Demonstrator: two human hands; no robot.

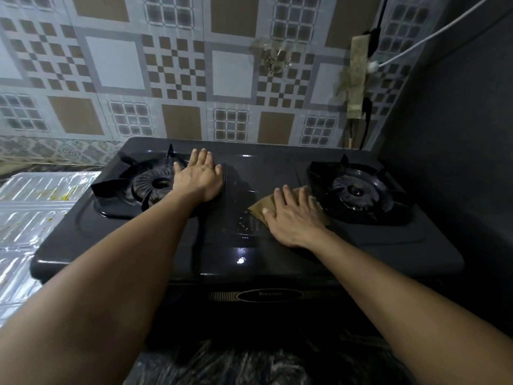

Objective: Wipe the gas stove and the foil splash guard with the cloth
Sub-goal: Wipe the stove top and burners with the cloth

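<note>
2 hands are on the black gas stove [277,262], each with a different job. The right hand [294,218] lies flat on the brown cloth [266,204], fingers straight and spread, pressing it on the middle strip of the top, just beside the right burner [356,191]. It seems the flat palm is used because it pushes the whole cloth against the surface, which is better for wiping than a pinch. The left hand [198,176] holds nothing; its fingers are released and lie open on the top next to the left burner [158,183], probably to keep the light stove from sliding while the other hand rubs.

Between the hands, the surface looks wet or greasy with small marks, so the stove is judged as only partly wiped. The foil splash guard [36,207] lies at the left of the stove, apparently laid down and not standing. It shows yellow-orange stains, so it is likely not yet cleaned.

About containers: no bowl, pot or bucket is in view. Only the 2 burner wells are like hollows, each with its black pan support, and nothing is inside them
</note>
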